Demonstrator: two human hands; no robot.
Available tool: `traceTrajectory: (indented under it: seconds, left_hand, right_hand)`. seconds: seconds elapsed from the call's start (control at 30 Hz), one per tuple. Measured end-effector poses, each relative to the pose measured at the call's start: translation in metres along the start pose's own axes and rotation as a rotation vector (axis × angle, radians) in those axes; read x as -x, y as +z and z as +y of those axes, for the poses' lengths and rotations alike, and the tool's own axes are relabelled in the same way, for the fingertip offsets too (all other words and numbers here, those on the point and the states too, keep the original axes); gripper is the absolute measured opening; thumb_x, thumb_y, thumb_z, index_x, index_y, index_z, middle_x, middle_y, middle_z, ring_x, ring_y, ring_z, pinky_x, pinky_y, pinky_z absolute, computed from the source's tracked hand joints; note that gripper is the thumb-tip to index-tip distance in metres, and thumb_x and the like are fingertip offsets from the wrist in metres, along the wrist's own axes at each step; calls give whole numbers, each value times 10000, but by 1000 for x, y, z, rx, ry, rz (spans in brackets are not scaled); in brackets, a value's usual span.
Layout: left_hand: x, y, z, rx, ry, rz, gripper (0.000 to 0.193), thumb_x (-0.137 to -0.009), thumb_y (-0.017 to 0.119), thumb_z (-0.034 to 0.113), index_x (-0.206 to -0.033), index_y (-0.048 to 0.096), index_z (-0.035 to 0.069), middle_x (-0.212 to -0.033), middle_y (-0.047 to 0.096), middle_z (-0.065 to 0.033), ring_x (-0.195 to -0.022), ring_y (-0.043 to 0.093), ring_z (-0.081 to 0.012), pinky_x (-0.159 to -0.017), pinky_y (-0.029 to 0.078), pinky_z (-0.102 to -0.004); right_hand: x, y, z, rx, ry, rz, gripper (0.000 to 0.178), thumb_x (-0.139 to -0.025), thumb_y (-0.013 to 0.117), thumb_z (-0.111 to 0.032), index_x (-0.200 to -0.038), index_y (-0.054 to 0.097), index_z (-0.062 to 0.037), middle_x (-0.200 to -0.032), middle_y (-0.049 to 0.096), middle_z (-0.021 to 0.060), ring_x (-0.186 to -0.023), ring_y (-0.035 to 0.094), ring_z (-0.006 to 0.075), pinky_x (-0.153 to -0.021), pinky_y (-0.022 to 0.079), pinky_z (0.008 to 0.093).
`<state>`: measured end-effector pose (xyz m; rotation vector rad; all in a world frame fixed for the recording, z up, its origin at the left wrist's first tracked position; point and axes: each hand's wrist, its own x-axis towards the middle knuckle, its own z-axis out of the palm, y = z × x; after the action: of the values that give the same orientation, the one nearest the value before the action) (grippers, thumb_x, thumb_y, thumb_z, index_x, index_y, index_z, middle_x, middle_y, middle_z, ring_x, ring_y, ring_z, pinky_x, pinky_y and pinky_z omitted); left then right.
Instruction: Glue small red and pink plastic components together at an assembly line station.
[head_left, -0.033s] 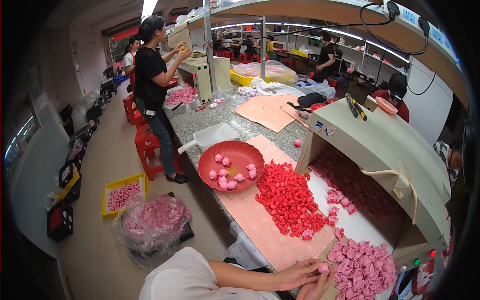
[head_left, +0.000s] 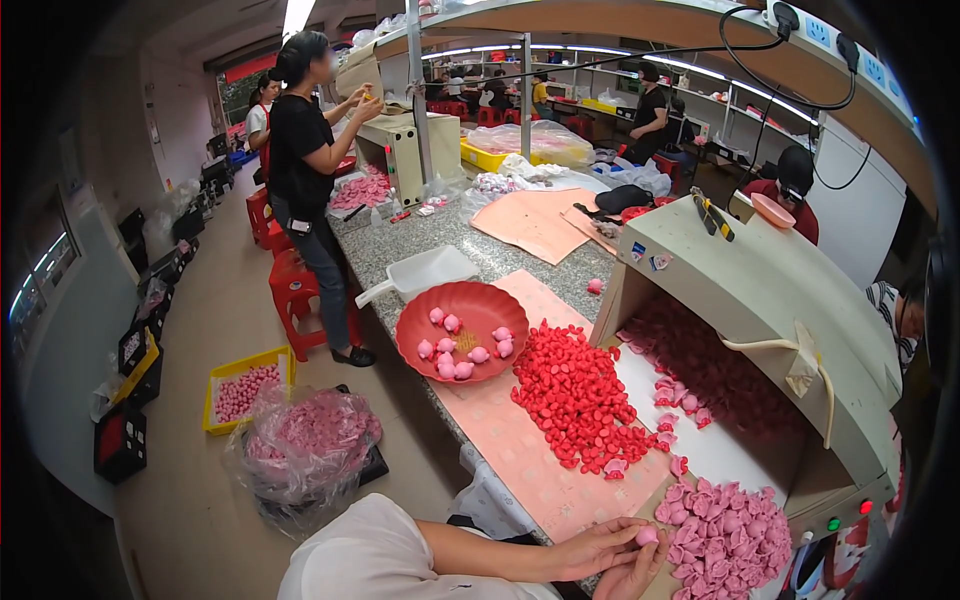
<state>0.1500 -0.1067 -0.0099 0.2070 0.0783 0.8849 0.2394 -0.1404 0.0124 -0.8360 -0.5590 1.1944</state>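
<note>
Near the lower edge, my left hand (head_left: 597,549) and my right hand (head_left: 636,577) meet around a small round pink plastic piece (head_left: 647,537). The fingertips of both hands are closed on it, and its underside is hidden. Right beside my fingers lies a heap of pink petal-like shell pieces (head_left: 728,540). Beyond my hands a large pile of small red plastic pieces (head_left: 575,400) covers part of the pink mat (head_left: 500,460). A scalloped red dish (head_left: 415,335) farther off holds several round pink pieces with red bits.
A grey box-shaped machine (head_left: 800,290) with an open front stands to the right, pink pieces inside. Pliers (head_left: 712,218) rest on top. Behind the dish sits a white scoop (head_left: 430,270). On the floor are a yellow crate (head_left: 212,400) and a plastic bag (head_left: 310,440). A co-worker (head_left: 300,140) stands far left.
</note>
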Motion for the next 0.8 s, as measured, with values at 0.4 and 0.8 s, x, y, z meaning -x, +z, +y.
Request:
traceTrajectory:
  seconds: [0.4, 0.8]
  left_hand:
    - [-2, -5, 0, 4, 18, 14, 270, -943, 494, 187, -1166, 495, 35, -1214, 506, -78, -1169, 479, -173, -1030, 383, -283]
    - [-2, -5, 1, 21, 6, 37, 266, -940, 499, 182, -1167, 482, 45, -1213, 503, -74, -1169, 479, -172, -1030, 387, -288]
  right_hand:
    - [-2, 0, 1, -9, -3, -27, 224, -937, 485, -155, -1123, 488, -30, -1077, 552, 111, -1004, 528, 223, -900, 432, 357]
    - [-3, 2, 1, 24, -17, -24, 220, -936, 489, -151, -1122, 482, -33, -1066, 551, 105, -993, 529, 216, -882, 439, 344]
